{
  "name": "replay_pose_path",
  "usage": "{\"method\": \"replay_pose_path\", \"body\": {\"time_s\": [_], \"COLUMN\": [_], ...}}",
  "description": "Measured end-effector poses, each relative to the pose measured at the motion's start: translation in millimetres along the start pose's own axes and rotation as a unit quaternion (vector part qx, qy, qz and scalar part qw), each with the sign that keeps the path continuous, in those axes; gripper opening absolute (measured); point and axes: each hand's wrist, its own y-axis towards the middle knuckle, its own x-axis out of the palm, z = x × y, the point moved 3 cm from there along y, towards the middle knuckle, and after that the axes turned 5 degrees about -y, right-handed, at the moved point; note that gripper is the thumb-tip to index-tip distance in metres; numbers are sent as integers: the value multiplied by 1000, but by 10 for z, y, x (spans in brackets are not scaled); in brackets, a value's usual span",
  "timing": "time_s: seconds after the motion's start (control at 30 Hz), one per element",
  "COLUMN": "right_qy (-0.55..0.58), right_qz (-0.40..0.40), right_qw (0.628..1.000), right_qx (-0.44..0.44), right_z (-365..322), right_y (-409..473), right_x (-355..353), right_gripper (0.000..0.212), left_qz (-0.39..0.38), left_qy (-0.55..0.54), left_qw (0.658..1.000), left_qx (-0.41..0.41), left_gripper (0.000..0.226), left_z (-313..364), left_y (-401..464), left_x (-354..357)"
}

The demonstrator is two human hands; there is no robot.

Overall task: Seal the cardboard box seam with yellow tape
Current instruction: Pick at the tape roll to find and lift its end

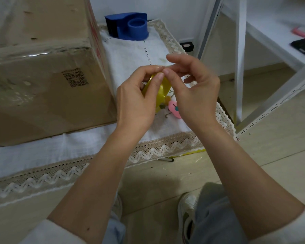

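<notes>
The left hand (136, 99) holds the roll of yellow tape (163, 90), its grip clamped on the roll with the thumb laid over the top of the curved outer face and the fingers curled around the far side, mostly hidden. The right hand (194, 87) meets it from the other side: its thumb and forefinger are pinched together at the top of the roll, on what looks like the loose end of the tape, though the edge itself is too fine to make out. The other right fingers are bent and fanned loosely, the little finger hanging lowest. Both wrists are cocked inward so the knuckles face up, and both bare forearms reach forward from pale sleeves at the bottom of the view.

The roll is held in the air above a white cloth with a lace border (165, 148) that covers the low worktop. To the left, well apart from the hands, the cardboard box (48, 88) stands on the cloth, its near face showing a printed code and its upper edge covered in clear tape. A blue tape dispenser (128, 26) sits at the far end of the cloth. A white metal frame (239, 59) rises on the right.
</notes>
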Motion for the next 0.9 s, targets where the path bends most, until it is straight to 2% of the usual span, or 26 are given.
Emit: {"method": "replay_pose_path", "body": {"time_s": [0.2, 0.3, 0.4, 0.5, 0.63, 0.77, 0.9], "right_qy": [-32, 36, 114, 122, 118, 74, 83], "right_qz": [4, -32, -73, -120, -129, -86, -87], "right_qw": [999, 997, 976, 959, 960, 982, 977], "right_qx": [-30, 53, 171, 224, 220, 153, 174], "right_z": [-29, -46, -51, -27, -1, 2, 12], "right_y": [-13, 7, 50, 110, 136, 151, 166], "right_x": [8, 10, 8, -17, -46, -84, -89], "right_gripper": [20, 27, 38, 34, 10, 13, 5], "left_qz": [-4, -28, -40, -54, -58, -39, -30], "left_qy": [-27, -2, 24, 57, 61, 43, 55], "left_qw": [1000, 1000, 999, 995, 995, 998, 998], "left_qx": [-10, 9, 25, 53, 49, 20, 21], "left_gripper": [9, 12, 17, 18, 19, 17, 15], "left_z": [-13, -8, -13, -7, -19, -57, -40], "left_y": [-6, 8, -1, -24, -32, -26, -19], "left_x": [11, 5, -3, 10, 25, 21, 21]}}
